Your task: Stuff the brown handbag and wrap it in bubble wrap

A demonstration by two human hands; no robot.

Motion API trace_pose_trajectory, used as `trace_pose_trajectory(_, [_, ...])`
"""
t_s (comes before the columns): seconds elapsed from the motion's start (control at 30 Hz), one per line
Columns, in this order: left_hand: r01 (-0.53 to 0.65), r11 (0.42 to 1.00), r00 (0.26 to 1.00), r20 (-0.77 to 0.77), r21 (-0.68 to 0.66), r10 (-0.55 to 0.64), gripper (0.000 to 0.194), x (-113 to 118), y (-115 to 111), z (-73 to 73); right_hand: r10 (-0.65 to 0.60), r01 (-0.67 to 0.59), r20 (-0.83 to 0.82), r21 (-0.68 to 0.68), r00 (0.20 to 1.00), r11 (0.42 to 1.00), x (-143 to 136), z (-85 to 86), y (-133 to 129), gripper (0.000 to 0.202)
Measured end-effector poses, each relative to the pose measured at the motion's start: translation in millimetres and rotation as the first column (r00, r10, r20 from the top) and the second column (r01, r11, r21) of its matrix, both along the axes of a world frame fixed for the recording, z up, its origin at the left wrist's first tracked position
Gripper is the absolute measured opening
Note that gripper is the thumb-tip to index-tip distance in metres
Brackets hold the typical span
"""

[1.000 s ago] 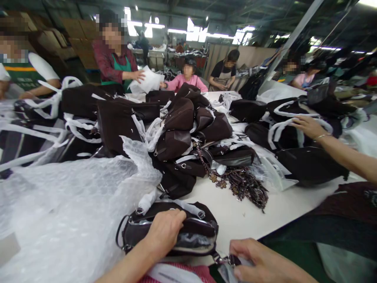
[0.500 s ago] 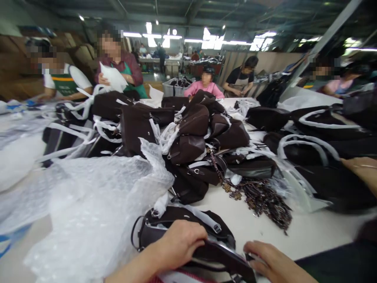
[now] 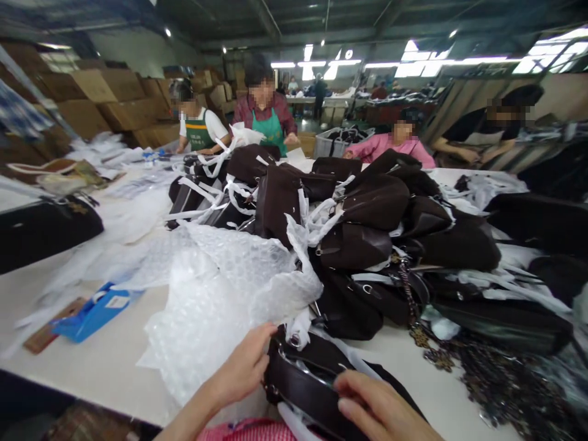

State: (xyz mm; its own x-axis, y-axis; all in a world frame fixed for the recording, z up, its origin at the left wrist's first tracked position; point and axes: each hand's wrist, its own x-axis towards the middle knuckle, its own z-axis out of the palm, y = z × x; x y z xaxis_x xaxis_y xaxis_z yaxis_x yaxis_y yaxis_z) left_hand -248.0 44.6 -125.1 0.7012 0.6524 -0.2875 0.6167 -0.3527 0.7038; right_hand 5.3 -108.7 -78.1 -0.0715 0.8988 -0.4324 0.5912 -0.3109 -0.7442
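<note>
Loosely curved, left hand (image 3: 243, 366) and right (image 3: 379, 401) touch bag (image 3: 303, 391), grip unclear, near roomy table edge (image 3: 114, 392).

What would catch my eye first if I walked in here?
Probably the heap of dark brown handbags across the middle of the pale table. In front of it, left of centre, sprawls shiny bubble wrap, with a blue tape dispenser farther left. Nearest the camera, the left hand touches one end of a dark shoulder bag, and the right hand is over it.
</note>
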Motion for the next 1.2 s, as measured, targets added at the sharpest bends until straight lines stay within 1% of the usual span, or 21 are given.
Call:
trace_pose_trajectory(0.07, [-0.046,0.997,0.993,-0.114,-0.060,0.039,0.059,-11,5,-17.4,0.031,-0.033,0.025,0.083,0.999,0.996,-14,6.1,23,0.026])
trace_pose_trajectory(0.13, [-0.100,0.993,0.982,-0.168,-0.057,0.089,0.046,-11,3,-19.6,0.055,-0.050,-0.045,0.105,0.997,0.993,-30,11.7,46,0.023])
trace_pose_trajectory(0.2, [-0.148,0.988,0.984,-0.105,-0.038,0.143,0.035,-5,-2,-0.9,0.063,-0.054,-0.127,0.075,0.990,0.996,-46,14.7,68,0.052])
trace_pose_trajectory(0.27, [-0.162,0.983,0.982,0.079,-0.083,0.169,0.029,3,-8,32.2,0.088,-0.077,-0.186,0.063,0.979,0.995,-57,15.9,84,0.083])
trace_pose_trajectory(0.3, [-0.130,0.983,0.967,0.201,-0.132,0.155,0.026,6,-10,49.1,0.120,-0.103,-0.218,0.088,0.968,0.991,-59,16.6,89,0.088])
trace_pose_trajectory(0.37, [-0.037,0.975,0.908,0.401,-0.219,0.125,0.020,12,-13,71.8,0.191,-0.153,-0.247,0.165,0.950,0.974,-59,18.9,92,0.072])
trace_pose_trajectory(0.4, [-0.048,0.969,0.882,0.445,-0.241,0.154,0.017,14,-13,74.1,0.220,-0.177,-0.210,0.205,0.953,0.963,-57,20.5,91,0.055])
trace_pose_trajectory(0.43, [-0.113,0.963,0.868,0.447,-0.244,0.216,0.016,15,-13,69.7,0.237,-0.199,-0.141,0.237,0.961,0.951,-53,22.2,89,0.037])
trace_pose_trajectory(0.47, [-0.208,0.947,0.864,0.408,-0.245,0.295,0.019,16,-14,59.2,0.244,-0.223,-0.056,0.255,0.968,0.941,-49,23.7,85,0.024])
trace_pose_trajectory(0.53, [-0.368,0.904,0.867,0.272,-0.217,0.418,0.028,17,-16,25.9,0.256,-0.262,0.059,0.274,0.965,0.925,-40,25.9,78,0.014])
trace_pose_trajectory(0.6, [-0.395,0.902,0.889,0.175,-0.175,0.423,0.035,19,-22,-10.9,0.288,-0.291,0.056,0.319,0.956,0.902,-35,26.8,74,0.012])
trace_pose_trajectory(0.67, [-0.395,0.906,0.894,0.165,-0.151,0.417,0.038,21,-31,-38.8,0.301,-0.295,0.042,0.373,0.953,0.880,-34,27.6,75,0.012])
trace_pose_trajectory(0.73, [-0.426,0.896,0.877,0.185,-0.127,0.443,0.035,25,-37,-53.2,0.286,-0.272,0.030,0.418,0.958,0.867,-35,29.1,83,0.013])
trace_pose_trajectory(0.83, [-0.437,0.896,0.855,0.273,-0.081,0.441,0.026,29,-39,-50.9,0.270,-0.240,-0.009,0.433,0.963,0.869,-37,32.5,99,0.014])
trace_pose_trajectory(0.9, [-0.392,0.918,0.845,0.420,0.062,0.332,0.020,28,-39,-36.9,0.246,-0.216,-0.016,0.419,0.969,0.882,-39,34.3,108,0.016])
trace_pose_trajectory(0.97, [-0.301,0.897,0.832,0.548,0.324,0.081,0.020,24,-42,-17.1,0.211,-0.186,-0.018,0.402,0.977,0.897,-40,34.9,115,0.018])
trace_pose_trajectory(1.0, [-0.218,0.858,0.829,0.552,0.466,-0.089,0.021,22,-44,-7.0,0.197,-0.174,-0.019,0.393,0.980,0.903,-40,34.8,118,0.018])
trace_pose_trajectory(1.07, [0.012,0.729,0.814,0.416,0.685,-0.405,0.021,22,-49,9.1,0.191,-0.169,-0.019,0.383,0.981,0.908,-40,33.7,122,0.017])
trace_pose_trajectory(1.1, [0.125,0.667,0.810,0.312,0.735,-0.496,0.019,24,-52,13.8,0.197,-0.176,-0.018,0.380,0.980,0.908,-41,33.1,123,0.017])
trace_pose_trajectory(1.13, [0.225,0.624,0.816,0.205,0.748,-0.540,0.016,27,-55,16.1,0.205,-0.184,-0.014,0.380,0.979,0.906,-41,32.5,124,0.017])
trace_pose_trajectory(1.2, [0.355,0.579,0.845,0.014,0.734,-0.535,0.011,33,-59,15.1,0.220,-0.201,-0.006,0.388,0.975,0.900,-41,32.1,125,0.019])
